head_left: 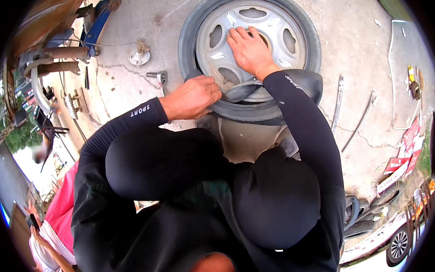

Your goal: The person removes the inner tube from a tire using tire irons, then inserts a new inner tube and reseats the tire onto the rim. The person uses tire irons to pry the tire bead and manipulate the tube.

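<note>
A black tyre [314, 43] on a silver steel wheel rim [275, 24] lies flat on the concrete in front of my knees. A dark rubber inner tube [306, 82] hangs partly out over the near side of the tyre, with its right part bulging past the edge. My left hand [195, 97] is closed on the tube at the tyre's near left edge; its fingertips are partly hidden. Near the centre hole, my right hand [249, 52] rests on the rim with fingers spread, holding nothing. The right forearm passes over the tube.
A ratchet-like tool [161, 79] and a round metal part with a spring [140, 55] lie left of the tyre. A blue jack [94, 32] stands farther left. Two long bars [338, 103] lie on the right. Old tyres [368, 215] are at lower right; a person [46, 240] is at lower left.
</note>
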A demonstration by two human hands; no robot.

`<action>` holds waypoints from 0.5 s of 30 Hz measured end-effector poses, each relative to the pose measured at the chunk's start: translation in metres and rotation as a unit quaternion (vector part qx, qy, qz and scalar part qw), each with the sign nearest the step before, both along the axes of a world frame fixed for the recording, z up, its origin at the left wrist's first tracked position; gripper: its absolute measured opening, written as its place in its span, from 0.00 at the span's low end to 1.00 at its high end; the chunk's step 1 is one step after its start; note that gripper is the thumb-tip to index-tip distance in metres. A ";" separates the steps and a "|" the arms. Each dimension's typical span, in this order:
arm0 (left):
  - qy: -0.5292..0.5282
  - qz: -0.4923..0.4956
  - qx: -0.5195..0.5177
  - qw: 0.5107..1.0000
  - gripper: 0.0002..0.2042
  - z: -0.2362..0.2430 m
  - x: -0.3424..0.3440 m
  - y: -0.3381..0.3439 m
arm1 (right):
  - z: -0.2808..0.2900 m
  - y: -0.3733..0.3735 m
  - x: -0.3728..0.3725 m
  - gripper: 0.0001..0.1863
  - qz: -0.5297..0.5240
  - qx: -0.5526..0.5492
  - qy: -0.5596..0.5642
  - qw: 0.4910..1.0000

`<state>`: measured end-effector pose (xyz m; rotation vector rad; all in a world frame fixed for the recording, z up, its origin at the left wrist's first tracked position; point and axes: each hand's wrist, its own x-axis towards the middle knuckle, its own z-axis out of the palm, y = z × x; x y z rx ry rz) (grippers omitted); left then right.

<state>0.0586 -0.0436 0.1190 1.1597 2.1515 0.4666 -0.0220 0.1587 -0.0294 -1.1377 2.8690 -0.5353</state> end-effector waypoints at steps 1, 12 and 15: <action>0.014 -0.003 0.001 1.000 0.20 -0.005 -0.006 -0.004 | -0.002 0.000 -0.004 0.20 0.001 -0.023 0.009 1.000; 0.245 -0.072 -0.116 0.960 0.15 -0.021 0.004 -0.010 | -0.009 -0.008 0.014 0.17 -0.062 -0.028 0.045 0.997; 0.186 -0.083 -0.170 0.964 0.14 -0.022 0.001 -0.011 | -0.007 -0.007 0.014 0.17 -0.072 -0.028 0.038 0.996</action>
